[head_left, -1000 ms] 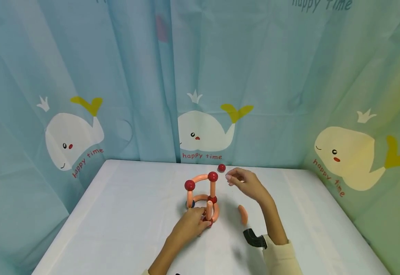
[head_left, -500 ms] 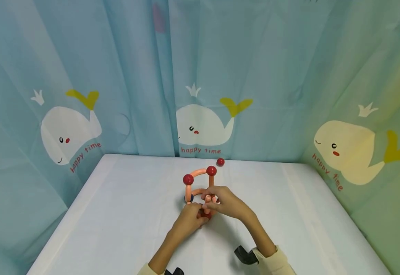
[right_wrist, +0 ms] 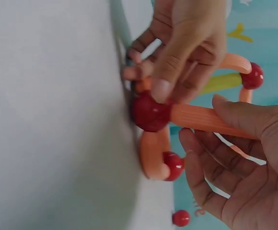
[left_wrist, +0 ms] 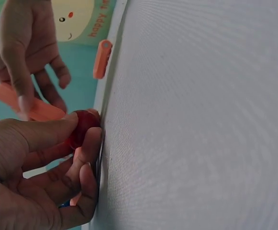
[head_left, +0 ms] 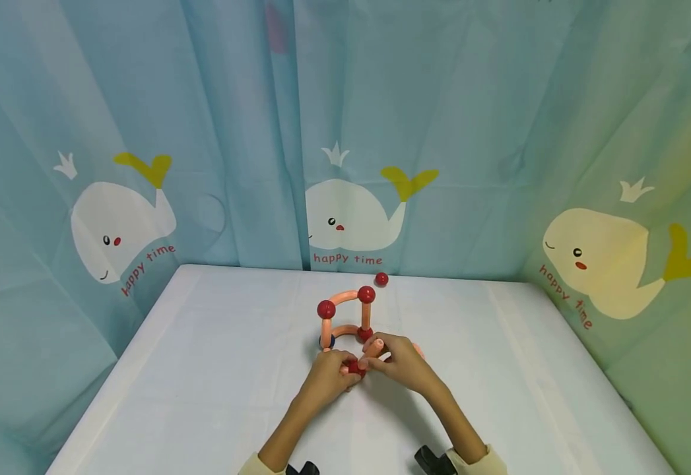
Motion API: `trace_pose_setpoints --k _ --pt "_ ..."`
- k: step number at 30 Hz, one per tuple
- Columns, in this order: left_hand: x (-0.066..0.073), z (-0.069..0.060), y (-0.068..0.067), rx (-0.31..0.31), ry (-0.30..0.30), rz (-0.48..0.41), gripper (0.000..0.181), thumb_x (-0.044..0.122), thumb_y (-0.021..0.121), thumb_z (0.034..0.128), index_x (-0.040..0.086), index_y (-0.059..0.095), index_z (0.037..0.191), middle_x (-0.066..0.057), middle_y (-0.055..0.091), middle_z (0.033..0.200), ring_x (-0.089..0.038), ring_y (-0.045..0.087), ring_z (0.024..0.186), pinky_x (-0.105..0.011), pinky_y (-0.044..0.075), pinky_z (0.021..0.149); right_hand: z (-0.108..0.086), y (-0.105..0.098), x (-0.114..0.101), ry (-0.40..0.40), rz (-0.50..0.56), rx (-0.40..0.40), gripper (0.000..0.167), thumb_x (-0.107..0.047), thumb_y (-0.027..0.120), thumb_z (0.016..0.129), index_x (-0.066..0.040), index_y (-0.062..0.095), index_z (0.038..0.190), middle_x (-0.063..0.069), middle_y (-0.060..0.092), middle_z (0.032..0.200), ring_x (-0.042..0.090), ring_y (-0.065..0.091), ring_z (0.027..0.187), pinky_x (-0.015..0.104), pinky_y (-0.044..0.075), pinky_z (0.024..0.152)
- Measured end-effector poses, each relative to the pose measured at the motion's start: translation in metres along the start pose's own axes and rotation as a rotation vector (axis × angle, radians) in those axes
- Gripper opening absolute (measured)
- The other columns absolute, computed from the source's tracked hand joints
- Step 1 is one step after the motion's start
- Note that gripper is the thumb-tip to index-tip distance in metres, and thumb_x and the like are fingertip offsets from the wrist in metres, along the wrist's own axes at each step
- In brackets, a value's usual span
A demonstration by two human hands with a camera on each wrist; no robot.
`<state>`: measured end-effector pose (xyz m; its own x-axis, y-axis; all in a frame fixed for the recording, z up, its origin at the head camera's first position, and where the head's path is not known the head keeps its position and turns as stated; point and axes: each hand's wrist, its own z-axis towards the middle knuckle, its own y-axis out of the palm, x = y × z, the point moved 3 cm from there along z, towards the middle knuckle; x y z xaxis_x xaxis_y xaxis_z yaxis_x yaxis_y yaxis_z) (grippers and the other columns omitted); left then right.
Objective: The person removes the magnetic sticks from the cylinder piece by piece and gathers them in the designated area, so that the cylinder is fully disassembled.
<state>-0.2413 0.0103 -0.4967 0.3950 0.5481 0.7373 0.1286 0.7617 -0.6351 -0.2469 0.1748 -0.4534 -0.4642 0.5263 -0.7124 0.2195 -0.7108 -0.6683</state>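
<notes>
My left hand (head_left: 325, 381) pinches a red ball (head_left: 356, 368) at the near corner of the ball-and-stick frame; in the left wrist view its thumb and fingers lie round the ball (left_wrist: 83, 128). The right hand (head_left: 403, 363) grips an orange stick (head_left: 373, 349), tilted up and to the right. In the right wrist view the stick's end (right_wrist: 196, 116) meets the red ball (right_wrist: 150, 111), between thumb and fingers of the right hand (right_wrist: 253, 158). Behind the hands stand upright sticks topped by two red balls (head_left: 326, 309), joined by a curved stick (head_left: 345, 297).
A loose red ball (head_left: 381, 280) lies by the table's back edge. An orange curved piece (head_left: 419, 350) lies just right of the right hand. Behind the white table (head_left: 220, 330) hangs a blue curtain (head_left: 250, 132) with whale prints.
My right hand has come down and left from beside the loose ball to the near corner and taken hold of the stick, which now tilts right. The left hand stays at the corner ball.
</notes>
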Motion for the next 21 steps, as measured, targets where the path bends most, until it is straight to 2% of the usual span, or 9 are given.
trace_pose_setpoints --k 4,8,14,21 --pt "-0.001 0.0 0.0 -0.007 -0.027 -0.001 0.015 0.012 0.08 0.0789 0.005 0.074 0.09 0.005 0.063 0.068 0.001 0.049 0.062 -0.016 0.042 0.057 -0.004 0.008 0.005 -0.019 0.009 0.026 0.014 -0.013 0.074 0.086 -0.007 0.066 0.095 0.001 0.07 0.088 0.006 0.065 0.082 0.027 0.057 0.073" --pt "-0.001 0.001 0.0 -0.002 -0.041 0.003 0.016 0.013 0.081 0.0787 0.004 0.073 0.089 0.003 0.066 0.073 -0.001 0.052 0.066 -0.017 0.043 0.06 -0.006 0.011 0.006 -0.021 -0.013 0.06 0.013 -0.012 0.074 0.086 -0.008 0.066 0.095 0.001 0.071 0.089 0.01 0.067 0.084 0.02 0.056 0.068" --pt "0.001 0.001 0.0 0.006 -0.05 -0.017 0.018 0.013 0.081 0.0779 0.003 0.074 0.091 -0.002 0.07 0.078 -0.003 0.054 0.068 -0.017 0.044 0.061 -0.011 0.013 0.005 -0.051 -0.043 0.138 0.013 -0.009 0.076 0.083 -0.008 0.067 0.092 0.0 0.071 0.086 0.004 0.065 0.08 0.019 0.055 0.063" --pt "0.001 -0.001 -0.001 -0.008 -0.079 -0.05 0.017 0.01 0.081 0.0785 0.001 0.073 0.091 -0.002 0.069 0.077 0.0 0.052 0.062 -0.017 0.044 0.058 -0.011 0.015 0.002 -0.033 -0.05 0.147 0.012 -0.01 0.076 0.083 -0.009 0.067 0.091 -0.003 0.07 0.085 0.0 0.063 0.077 0.019 0.055 0.063"
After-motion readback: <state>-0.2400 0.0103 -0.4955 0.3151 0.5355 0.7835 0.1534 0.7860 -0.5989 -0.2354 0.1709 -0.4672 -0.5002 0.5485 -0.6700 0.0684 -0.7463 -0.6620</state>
